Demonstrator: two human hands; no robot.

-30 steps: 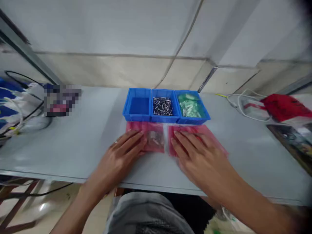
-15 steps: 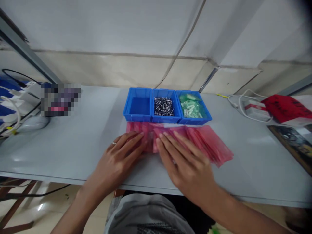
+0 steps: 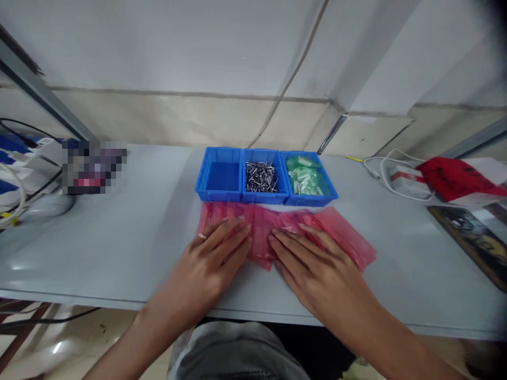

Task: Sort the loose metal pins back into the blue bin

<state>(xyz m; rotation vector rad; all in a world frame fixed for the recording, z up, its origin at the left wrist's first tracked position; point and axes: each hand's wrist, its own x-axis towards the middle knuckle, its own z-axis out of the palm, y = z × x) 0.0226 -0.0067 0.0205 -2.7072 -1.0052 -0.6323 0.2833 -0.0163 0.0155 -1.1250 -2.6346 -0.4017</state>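
Note:
Pink plastic bags (image 3: 259, 232) lie overlapping in a spread row on the grey table, just in front of three blue bins. My left hand (image 3: 214, 258) lies flat on the left part of the row, fingers stretched out, a ring on one of them. On the right part rests my right hand (image 3: 317, 258), also flat with fingers extended over the bags. Neither hand is closed round a bag. The left bin (image 3: 202, 182) has nothing in it. Small metal pins (image 3: 261, 177) fill part of the middle bin, and green plastic packets (image 3: 304, 177) lie in the right one.
At the left stand white plugs and cables (image 3: 39, 158), a computer mouse (image 3: 47, 206) and a blurred-out object (image 3: 93, 166). To the right are a white box (image 3: 410, 182) with a cable, a red cloth-like item (image 3: 455, 177) and a phone-like dark slab (image 3: 471, 243). The table's front edge (image 3: 273, 316) runs near my body.
Both hands have shifted slightly to the right over the bags. The bags between my hands are more spread out, with one corner now poking toward me.

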